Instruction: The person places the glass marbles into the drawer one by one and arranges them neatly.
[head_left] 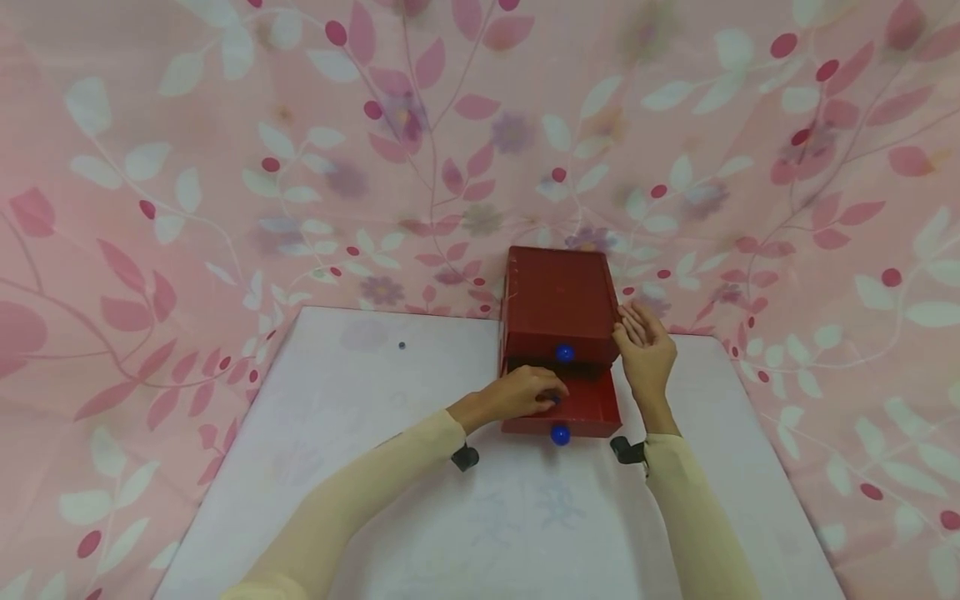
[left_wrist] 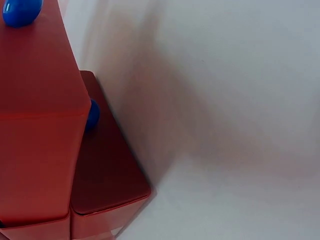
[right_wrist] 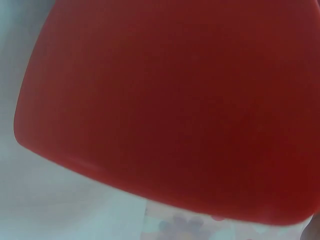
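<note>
A red two-drawer box stands at the back of the white table, with a blue knob on its upper drawer. The lower drawer is pulled out. My left hand is over that drawer, its curled fingertips pinching a small dark blue bead, partly hidden by the fingers. Against the right side of the box rests my right hand, fingers extended. In the left wrist view the red box fills the left side; the right wrist view shows mostly a red panel.
A small dark bead lies on the white table left of the box. Pink floral cloth hangs behind and beside the table. The drawer's blue knob sticks out toward me.
</note>
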